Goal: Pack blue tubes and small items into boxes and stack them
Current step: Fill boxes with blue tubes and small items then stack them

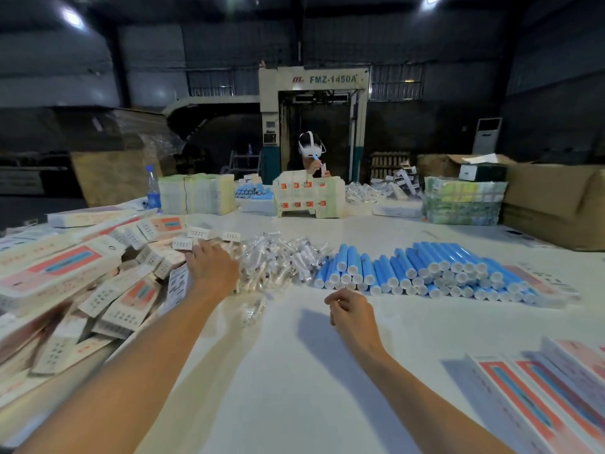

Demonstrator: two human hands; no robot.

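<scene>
Head view: the left hand (212, 267) reaches forward with its fingers stretched out and spread, at the seam between the heap of long cream cardboard boxes printed in red and blue (65, 273) and the heap of small items in clear plastic packets (281, 260). It grips nothing that I can see, though I cannot tell whether the fingertips touch a box end. The right hand (352, 314) hovers over the white table (294, 371) with its fingers loosely curled and nothing in them.

The blue plastic tubes with white end caps (425, 270) lie stacked in a low pile just beyond the right hand, beside the packets. Flat unfolded cartons with the same red and blue print (540, 398) fan out at the near right.

My judgement is that the job is mid-way. Many closed boxes are already piled on the left, loosely rather than in neat stacks. A large stock of tubes, packets and flat cartons is yet to be packed.

Across the table a person in a white headset (311, 149) holds a blue tube among more stacked cartons. The cream machine behind (330, 79) reads "FMZ-1450A" beside a red logo. The box print is too blurred to read
</scene>
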